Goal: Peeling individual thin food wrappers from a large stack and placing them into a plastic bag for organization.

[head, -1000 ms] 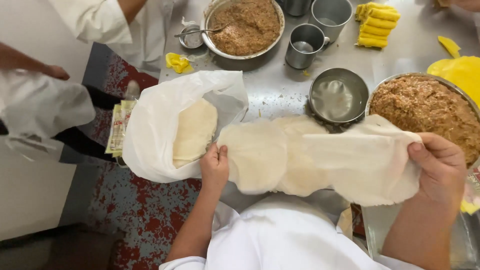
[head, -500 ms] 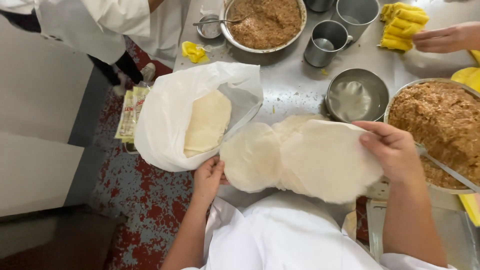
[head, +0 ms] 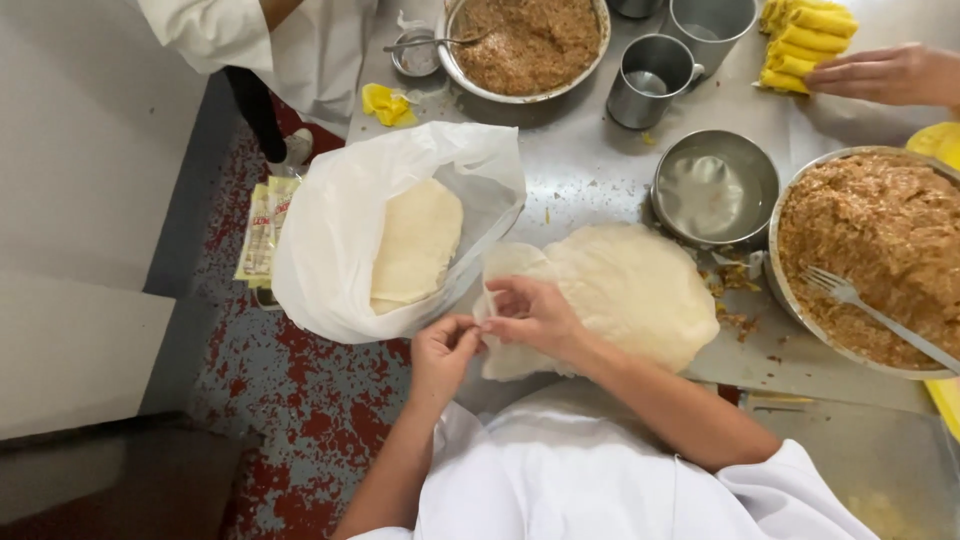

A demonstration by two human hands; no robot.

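Nearest the camera, the left hand [head: 443, 350] and right hand [head: 530, 315] meet at the near-left edge of a thin round wrapper sheet [head: 620, 290]. Both pinch its rim with fingertips together, the two hands almost touching. The sheet is pale cream, soft and matte, with a wavy edge. It lies flat on the steel table [head: 590, 170], and its near edge reaches the table's front edge.

At 9 o'clock from the sheet, touching it, sits a crumpled white plastic bag [head: 330, 250], mouth open toward the hands. Inside lies a stack of more wrappers [head: 415, 245], folded into a half-moon. The bag overhangs the table's left edge above a red-speckled floor [head: 300, 400].

At 3 o'clock a wide metal bowl of brown crumbly filling [head: 880, 260] holds a fork [head: 875, 315], tines in the mix. At 1 o'clock, just beside the sheet, stands a small steel bowl [head: 715, 190] with cloudy liquid. Crumbs dot the strip between sheet and bowls, which is narrow.

Farther, at 12 o'clock, a bare patch of table lies open before a steel mug [head: 650, 80] and a second filling bowl [head: 525, 45]. At 2 o'clock another person's hand [head: 880, 75] rests by a pile of yellow rolls [head: 805, 40].
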